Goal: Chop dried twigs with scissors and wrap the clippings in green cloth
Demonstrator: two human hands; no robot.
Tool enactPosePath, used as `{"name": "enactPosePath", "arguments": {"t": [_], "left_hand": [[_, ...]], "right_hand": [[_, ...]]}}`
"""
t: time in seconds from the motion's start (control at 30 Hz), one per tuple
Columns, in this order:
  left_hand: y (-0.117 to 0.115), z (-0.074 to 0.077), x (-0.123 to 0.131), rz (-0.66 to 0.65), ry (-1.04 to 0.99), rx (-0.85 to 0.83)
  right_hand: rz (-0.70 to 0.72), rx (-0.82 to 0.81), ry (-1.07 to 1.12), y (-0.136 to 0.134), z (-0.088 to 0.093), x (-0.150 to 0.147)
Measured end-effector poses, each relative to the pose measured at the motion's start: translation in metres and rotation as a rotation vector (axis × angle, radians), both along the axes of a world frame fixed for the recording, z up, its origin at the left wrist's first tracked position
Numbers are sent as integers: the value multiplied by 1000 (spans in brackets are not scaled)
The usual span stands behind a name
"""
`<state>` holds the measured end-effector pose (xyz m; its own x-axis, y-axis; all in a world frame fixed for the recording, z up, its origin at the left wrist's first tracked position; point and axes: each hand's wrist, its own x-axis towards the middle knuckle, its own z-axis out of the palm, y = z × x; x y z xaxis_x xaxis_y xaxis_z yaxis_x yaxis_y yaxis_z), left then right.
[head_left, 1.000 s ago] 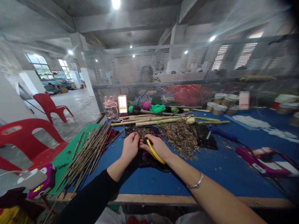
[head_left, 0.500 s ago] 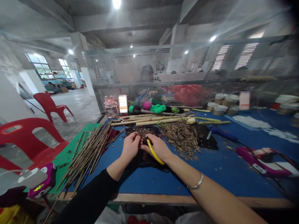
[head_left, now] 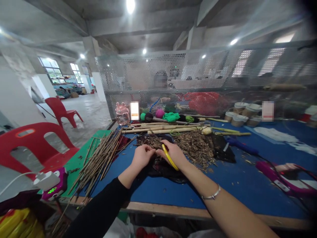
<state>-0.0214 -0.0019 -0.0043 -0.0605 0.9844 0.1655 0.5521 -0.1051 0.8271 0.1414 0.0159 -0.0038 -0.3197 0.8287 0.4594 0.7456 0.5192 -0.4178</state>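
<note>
At far left, a red plastic chair [head_left: 34,142] is standing beside the worktop [head_left: 148,193] with its blue covering. A loose bundle of thin brown sticks [head_left: 100,157] is lying on its left side. The bare left hand [head_left: 142,156] is pinching, its grip closed at the fingertips — whether on anything small, I cannot tell. Just beside it, the right hand [head_left: 175,154] is gripping yellow-handled scissors with dark blades [head_left: 169,158] above a crumpled dark cloth [head_left: 164,170]. Farther right, a heap of short brown stick pieces [head_left: 195,147] is spreading toward a blue-handled tool [head_left: 244,146].
</note>
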Motion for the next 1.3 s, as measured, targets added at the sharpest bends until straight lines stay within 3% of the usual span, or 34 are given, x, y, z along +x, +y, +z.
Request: {"name": "enactPosePath", "arguments": {"t": [0.1,0.2,0.37,0.43,0.53,1.0,1.17,1.3], "left_hand": [[-9,11,-11,28,184,124],[-17,33,-42,37,461,134],[-30,60,-127,231,993,-257],[-36,59,-155,278,1086,-384],[-41,54,-178,307,1116,-430],[-25,57,-199,287,1089,-365],[-19,49,-203,202,1064,-359],[-18,58,-202,141,1072,-366]], "right_hand": [[-25,4,80,5,0,5],[-32,23,158,8,0,9],[-6,30,197,8,0,9],[1,34,191,8,-1,8],[0,29,180,7,-1,6],[10,-12,160,3,2,5],[39,-9,122,2,3,4],[46,-1,120,2,2,5]]}}
